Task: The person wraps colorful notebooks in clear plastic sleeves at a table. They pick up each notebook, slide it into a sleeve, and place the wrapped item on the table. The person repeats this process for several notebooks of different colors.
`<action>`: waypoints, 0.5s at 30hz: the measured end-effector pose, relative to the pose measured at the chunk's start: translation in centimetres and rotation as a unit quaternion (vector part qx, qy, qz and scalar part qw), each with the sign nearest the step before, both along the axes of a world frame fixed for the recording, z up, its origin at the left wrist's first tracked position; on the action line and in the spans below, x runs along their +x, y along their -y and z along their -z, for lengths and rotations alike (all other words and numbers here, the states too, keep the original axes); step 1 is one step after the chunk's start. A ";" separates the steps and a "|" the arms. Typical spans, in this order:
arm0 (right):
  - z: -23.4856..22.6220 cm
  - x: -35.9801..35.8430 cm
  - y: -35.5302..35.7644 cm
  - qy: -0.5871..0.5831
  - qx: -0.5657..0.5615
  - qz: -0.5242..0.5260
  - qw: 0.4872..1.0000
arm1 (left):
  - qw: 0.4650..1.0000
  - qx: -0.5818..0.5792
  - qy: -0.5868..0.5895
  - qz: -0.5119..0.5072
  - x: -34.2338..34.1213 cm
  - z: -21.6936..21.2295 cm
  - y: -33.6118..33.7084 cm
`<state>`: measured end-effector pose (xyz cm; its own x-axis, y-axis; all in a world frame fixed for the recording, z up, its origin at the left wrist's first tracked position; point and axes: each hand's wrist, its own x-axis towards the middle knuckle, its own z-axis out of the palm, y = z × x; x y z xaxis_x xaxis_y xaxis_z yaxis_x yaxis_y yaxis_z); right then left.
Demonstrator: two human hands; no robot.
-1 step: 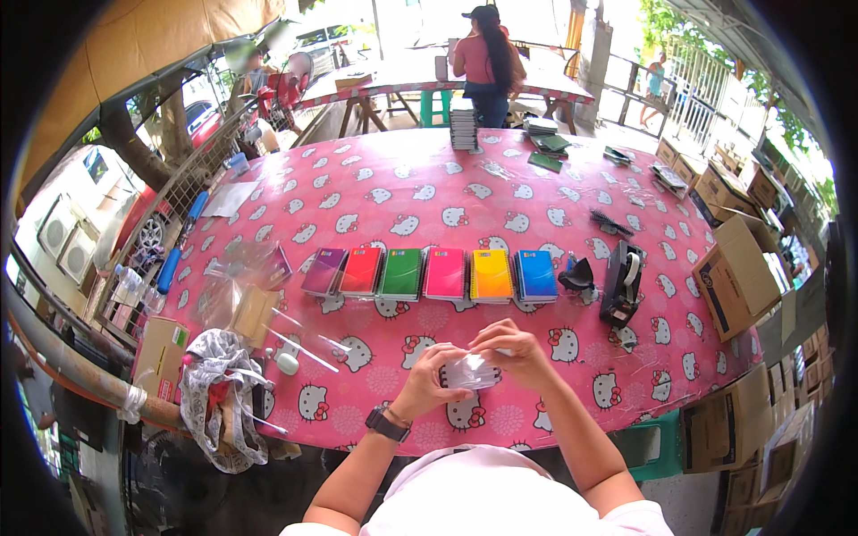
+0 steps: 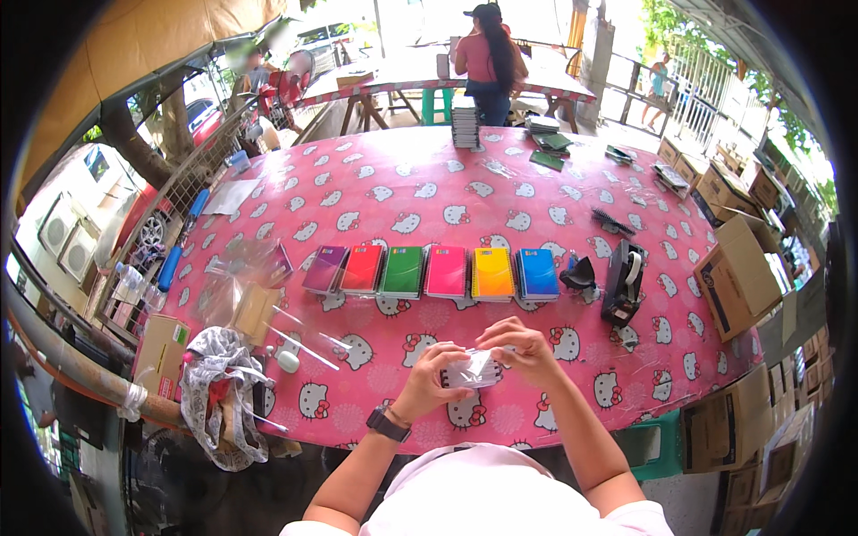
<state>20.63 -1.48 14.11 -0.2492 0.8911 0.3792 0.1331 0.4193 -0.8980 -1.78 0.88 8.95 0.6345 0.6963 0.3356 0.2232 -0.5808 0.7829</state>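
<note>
My left hand point(image 2: 435, 375) grips a small spiral notebook point(image 2: 472, 373) by its left end, just above the near part of the table. The notebook has a pale face and a dark coil, and shiny clear plastic point(image 2: 483, 364) lies over it. At its upper right corner, my right hand point(image 2: 520, 350) has its fingertips pinched together on the plastic. Beyond my hands, spiral notebooks lie in a row: purple point(image 2: 324, 270), red point(image 2: 361, 271), green point(image 2: 401, 272), pink point(image 2: 445, 272), yellow point(image 2: 492, 273) and blue point(image 2: 538, 273).
A black tape dispenser point(image 2: 623, 284) and a black brush point(image 2: 612, 221) are on the right. Clear plastic bags point(image 2: 237, 277), white sticks point(image 2: 304, 344) and a patterned cloth point(image 2: 219, 393) lie left. Stacked notebooks point(image 2: 465, 125) stand far off, near a person point(image 2: 487, 62). Cardboard boxes point(image 2: 742, 268) line the right.
My right hand has shifted very slightly to the right along the notebook's upper edge. My left hand keeps its grip on the notebook.
</note>
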 end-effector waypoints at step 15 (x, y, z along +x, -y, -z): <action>4.8 -0.2 2.3 0.160 0.088 0.047 0.982 | 0.991 0.054 0.081 -0.087 1.4 -1.2 -1.4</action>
